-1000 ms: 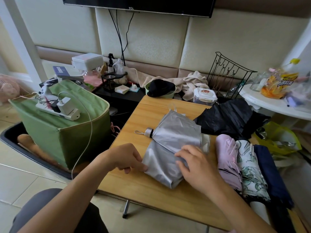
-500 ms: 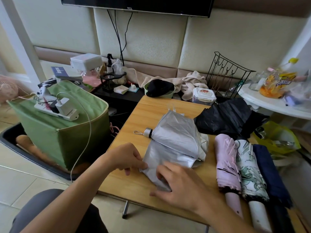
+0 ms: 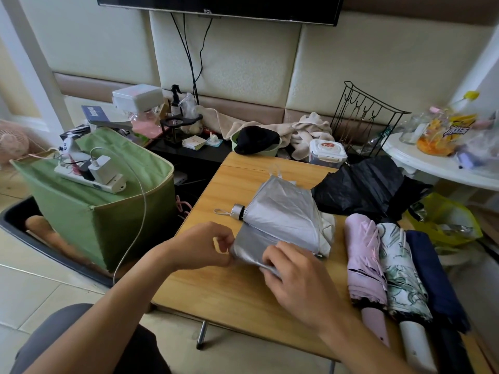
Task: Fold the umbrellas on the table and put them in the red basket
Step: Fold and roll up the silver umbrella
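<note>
Head view: left hand (image 3: 205,245) pinches, right hand (image 3: 293,276) grips one crinkled silver umbrella (image 3: 280,220) on wooden table (image 3: 235,292). Three rolled umbrellas: pink (image 3: 363,261), floral (image 3: 399,271), navy (image 3: 434,276); one black (image 3: 364,187), loose.

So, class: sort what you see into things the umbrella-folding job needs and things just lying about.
Job:
silver fabric umbrella, gripped by left hand and right hand
loose black umbrella
folded pink umbrella
white leaf-print umbrella
navy umbrella

Lying about:
green fabric box
black wire rack
white power strip
</note>
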